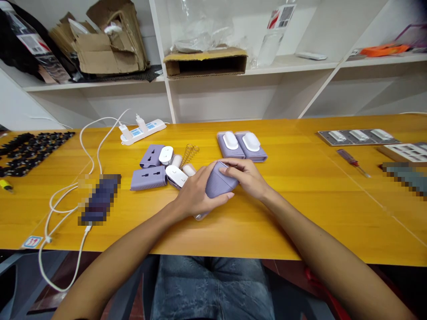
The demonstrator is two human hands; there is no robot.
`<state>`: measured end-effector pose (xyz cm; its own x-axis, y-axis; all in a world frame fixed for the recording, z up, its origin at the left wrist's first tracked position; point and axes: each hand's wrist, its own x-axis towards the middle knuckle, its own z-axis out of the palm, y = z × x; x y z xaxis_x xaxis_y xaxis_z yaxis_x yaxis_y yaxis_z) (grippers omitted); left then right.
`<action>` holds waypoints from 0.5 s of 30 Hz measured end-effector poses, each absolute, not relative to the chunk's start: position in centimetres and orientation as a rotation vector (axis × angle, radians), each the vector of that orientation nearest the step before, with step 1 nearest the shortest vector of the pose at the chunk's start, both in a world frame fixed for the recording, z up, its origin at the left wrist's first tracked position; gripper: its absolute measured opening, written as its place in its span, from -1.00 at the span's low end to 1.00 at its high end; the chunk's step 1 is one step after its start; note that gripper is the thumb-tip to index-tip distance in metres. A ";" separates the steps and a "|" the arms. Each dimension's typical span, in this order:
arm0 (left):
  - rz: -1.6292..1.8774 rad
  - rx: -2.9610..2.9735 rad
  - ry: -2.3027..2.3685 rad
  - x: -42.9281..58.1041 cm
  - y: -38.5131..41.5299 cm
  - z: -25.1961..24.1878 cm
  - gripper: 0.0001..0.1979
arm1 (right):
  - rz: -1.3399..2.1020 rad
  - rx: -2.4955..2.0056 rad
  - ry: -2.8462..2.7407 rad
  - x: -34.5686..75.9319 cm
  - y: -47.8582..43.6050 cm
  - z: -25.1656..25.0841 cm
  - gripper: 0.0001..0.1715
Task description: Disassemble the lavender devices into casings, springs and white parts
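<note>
A person's left hand (196,191) is wrapping around a lilac plastic housing (220,181) while the right hand (245,178) is closing its fingers over the top, both hands grasping it firmly above the yellow wooden bench (267,235). A pale end is showing beneath the left hand, though what it belongs to is hidden. Just beyond, two capped lilac units (240,146) are lying side by side, apparently complete, their white caps in place. Left of the hands, the parts are lying unjoined: two loose lilac casings (148,178), a white clip (176,176), cream cylinders (188,170) and coiled metal springs (189,155). Farther out, a white power strip (143,131) is feeding white cables across the bench, a heap of small black parts (33,153) is spreading at far left, and a red-handled screwdriver (353,162) is lying at right beside a metal tray (358,137) holding three white pieces.
</note>
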<state>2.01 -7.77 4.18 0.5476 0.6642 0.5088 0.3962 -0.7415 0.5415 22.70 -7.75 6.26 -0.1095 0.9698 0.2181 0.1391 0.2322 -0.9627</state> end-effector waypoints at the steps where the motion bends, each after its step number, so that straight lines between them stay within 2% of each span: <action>1: 1.019 2.425 0.869 2.0 -7.8 4.2 -0.11 | 1.027 -1.099 -1.490 22.7 -7.7 6.2 -0.63; 15: 1.030 2.440 0.849 1.9 -7.8 4.1 -0.12 | 1.100 -1.097 -1.496 23.2 -7.6 5.8 -0.52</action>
